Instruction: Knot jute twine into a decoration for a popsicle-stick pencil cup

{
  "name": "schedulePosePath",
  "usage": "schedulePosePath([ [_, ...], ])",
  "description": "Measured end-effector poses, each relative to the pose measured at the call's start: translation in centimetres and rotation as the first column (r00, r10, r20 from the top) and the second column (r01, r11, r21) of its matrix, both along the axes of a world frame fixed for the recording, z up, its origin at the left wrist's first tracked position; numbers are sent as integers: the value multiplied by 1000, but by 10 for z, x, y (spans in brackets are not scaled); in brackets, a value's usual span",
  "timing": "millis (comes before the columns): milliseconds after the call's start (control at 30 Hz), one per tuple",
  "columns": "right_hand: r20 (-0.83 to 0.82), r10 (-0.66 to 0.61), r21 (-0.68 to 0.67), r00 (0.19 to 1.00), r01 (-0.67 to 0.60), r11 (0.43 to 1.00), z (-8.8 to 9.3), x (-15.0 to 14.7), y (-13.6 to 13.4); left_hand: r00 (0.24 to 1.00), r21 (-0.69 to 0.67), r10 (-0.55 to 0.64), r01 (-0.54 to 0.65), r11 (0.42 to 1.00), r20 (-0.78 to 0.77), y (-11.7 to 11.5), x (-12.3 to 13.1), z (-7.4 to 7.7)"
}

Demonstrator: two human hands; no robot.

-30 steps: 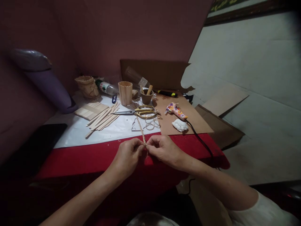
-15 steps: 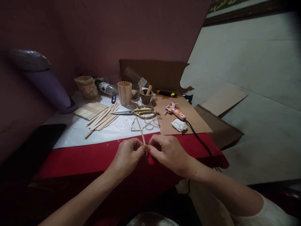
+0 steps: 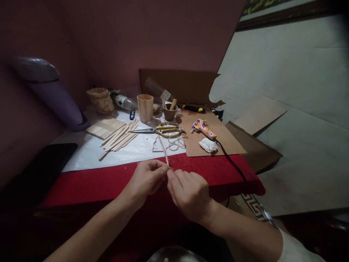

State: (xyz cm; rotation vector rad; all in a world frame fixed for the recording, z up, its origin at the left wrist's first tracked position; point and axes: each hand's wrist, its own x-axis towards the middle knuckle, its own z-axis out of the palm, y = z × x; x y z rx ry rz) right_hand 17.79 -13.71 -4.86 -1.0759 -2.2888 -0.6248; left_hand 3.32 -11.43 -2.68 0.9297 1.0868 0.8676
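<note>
A thin strand of twine (image 3: 164, 149) runs from the table top down to my two hands at the red table edge. My left hand (image 3: 148, 178) pinches it between thumb and forefinger. Right against those fingertips, my right hand (image 3: 189, 191) is closed on the twine's near end, its knuckles turned up; the very end is hidden by the fingers. Just beyond lie gold-handled scissors (image 3: 166, 130), blades pointing left, and a loose coil of twine (image 3: 176, 143).
Wooden craft sticks (image 3: 120, 140) lie left of the scissors. Behind stand a stick-covered cup (image 3: 145, 108), a small pot (image 3: 169, 113) and a plastic bottle (image 3: 124, 102). A flowered glue gun (image 3: 204, 128) and crumpled white tissue (image 3: 208, 145) rest on cardboard (image 3: 229, 142) at right.
My right hand has rolled over so its knuckles face up, and its wrist has dropped lower and leftward. My left hand has stayed nearly in place, still pinching the twine.
</note>
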Motion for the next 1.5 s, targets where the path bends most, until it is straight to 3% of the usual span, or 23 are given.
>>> schedulePosePath([
  [167, 96, -7, 78, 995, 0, 997, -9, 0, -3, 1000, -22, 8, -8, 1000, 15, 1, -1, 2],
  [267, 71, 53, 31, 996, -55, 998, -6, 3, -4, 1000, -19, 17, -17, 1000, 9, 1, 0, 2],
  [333, -67, 126, -84, 990, -132, 988, 0, 6, -2, 1000, -6, -1, 1, 1000, 13, 1, 0, 2],
  [400, -337, 102, -232, 936, -187, 955, 10, 10, 1, 1000, 11, -23, 23, 1000, 16, 0, 1, 3],
  [467, -577, -59, -425, 815, -238, 873, 21, 13, 7, 999, 20, -31, 31, 999, 24, -2, 2, 4],
  [500, -630, -151, -540, 761, -291, 789, 26, 13, 11, 999, 21, -37, 36, 999, 28, -3, 3, 5],
  [600, -626, -286, -768, 725, -510, 388, 33, 10, 22, 999, 17, -46, 45, 999, 7, -4, 3, 6],
  [633, -617, -293, -785, 730, -545, 296, 33, 9, 26, 999, 23, -44, 44, 999, -10, -4, 3, 5],
  [667, -610, -292, -792, 737, -554, 256, 33, 7, 30, 999, 36, -38, 39, 999, -29, -4, 3, 3],
  [700, -601, -285, -798, 747, -543, 260, 31, 7, 33, 998, 57, -26, 29, 998, -50, -3, 3, 1],
  [833, -525, -234, -824, 818, -421, 379, 27, 7, 41, 963, 238, 53, 12, 971, -264, -2, -1, -8],
  [967, -488, -236, -839, 840, -377, 392, 26, 7, 43, 833, 427, 175, 80, 901, -525, -7, -7, -8],
  [1067, -515, -306, -845, 801, -414, 340, 24, 4, 42, 764, 525, 256, 125, 842, -592, -14, -8, -7],
  [1167, -552, -422, -832, 719, -510, 218, 22, -1, 40, 672, 652, 385, 193, 733, -632, -22, -6, -10],
  [1333, -576, -576, -707, 581, -708, -7, 26, -2, 40, 530, 799, 599, 383, 463, -601, -33, 0, -22],
  [1433, -579, -590, -664, 563, -745, -59, 27, 2, 42, 547, 816, 607, 426, 391, -576, -37, -1, -25],
  [1500, -583, -589, -660, 559, -749, -57, 27, 4, 43, 641, 839, 546, 353, 414, -539, -37, -3, -23],
])
